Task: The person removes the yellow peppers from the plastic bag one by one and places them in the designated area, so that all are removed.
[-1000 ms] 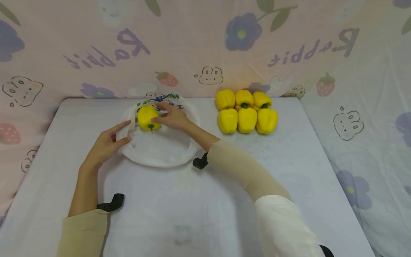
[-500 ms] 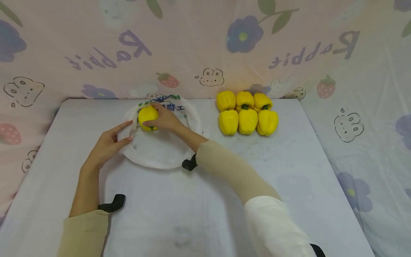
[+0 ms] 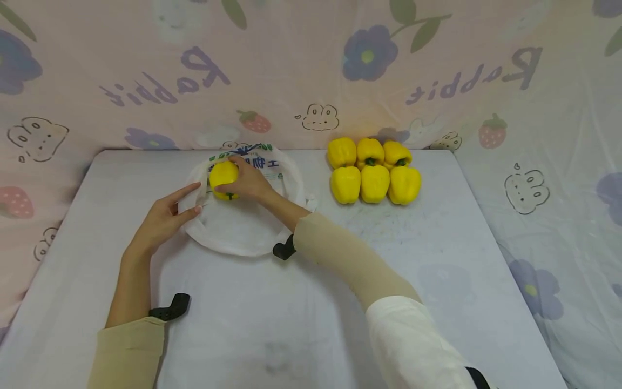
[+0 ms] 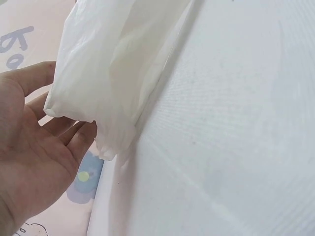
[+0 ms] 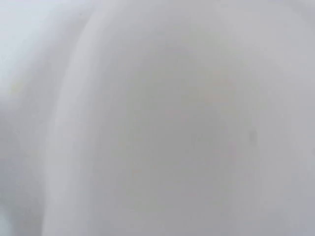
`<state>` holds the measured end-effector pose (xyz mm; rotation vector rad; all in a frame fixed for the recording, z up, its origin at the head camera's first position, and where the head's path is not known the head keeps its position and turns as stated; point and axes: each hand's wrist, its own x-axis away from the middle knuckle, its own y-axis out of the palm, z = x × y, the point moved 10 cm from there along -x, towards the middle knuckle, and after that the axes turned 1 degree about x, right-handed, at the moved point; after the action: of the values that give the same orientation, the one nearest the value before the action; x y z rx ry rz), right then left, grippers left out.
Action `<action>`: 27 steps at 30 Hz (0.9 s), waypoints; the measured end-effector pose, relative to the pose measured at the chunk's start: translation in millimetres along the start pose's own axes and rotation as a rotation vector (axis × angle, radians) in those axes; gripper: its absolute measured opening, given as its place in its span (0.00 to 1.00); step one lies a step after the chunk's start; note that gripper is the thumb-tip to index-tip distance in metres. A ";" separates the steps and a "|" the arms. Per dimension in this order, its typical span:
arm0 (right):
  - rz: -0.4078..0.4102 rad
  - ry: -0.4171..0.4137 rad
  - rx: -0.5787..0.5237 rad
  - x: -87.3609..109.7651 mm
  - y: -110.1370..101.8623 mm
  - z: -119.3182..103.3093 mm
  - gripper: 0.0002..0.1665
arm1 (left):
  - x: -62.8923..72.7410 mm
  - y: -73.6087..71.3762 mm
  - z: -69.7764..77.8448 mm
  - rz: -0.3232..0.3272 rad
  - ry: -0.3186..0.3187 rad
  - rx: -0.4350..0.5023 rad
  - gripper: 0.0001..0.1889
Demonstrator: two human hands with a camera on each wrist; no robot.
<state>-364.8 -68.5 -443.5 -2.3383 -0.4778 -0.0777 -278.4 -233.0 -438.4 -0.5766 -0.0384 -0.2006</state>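
A white plastic bag [image 3: 228, 243] with blue and green print lies on the table, its mouth spread wide. At its left edge my left hand [image 3: 162, 219] holds the rim; in the left wrist view the fingers of the left hand [image 4: 42, 147] curl against the white plastic bag [image 4: 108, 64]. Inside the bag mouth, my right hand [image 3: 248, 181] grips a yellow bell pepper [image 3: 223, 178] with a green stem, thumb on the near side. Fingers partly cover the pepper. Only blurred white fills the right wrist view.
Several more yellow bell peppers [image 3: 374, 183] sit in two rows to the right of the bag, near the back edge of the white table [image 3: 340, 302]. A printed curtain [image 3: 291, 65] hangs behind the table.
My right hand has moved slightly left and closer round the bell pepper, covering more of it. The left hand and the other peppers have stayed in place.
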 end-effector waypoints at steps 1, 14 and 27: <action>0.003 -0.004 -0.002 0.5 -0.8 -0.4 0.52 | -0.3 -0.1 0.5 0.001 0.000 0.003 0.32; 0.012 -0.045 -0.017 16.4 -11.0 3.9 0.51 | 9.2 13.6 -14.0 -0.013 -0.044 0.027 0.33; 0.034 -0.243 -0.147 33.2 -44.0 -24.2 0.50 | 2.9 2.0 1.4 -0.022 -0.004 0.006 0.33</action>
<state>-347.8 -45.4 -390.5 -2.5122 -0.5673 0.1957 -275.1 -231.2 -438.0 -0.5713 -0.0493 -0.2210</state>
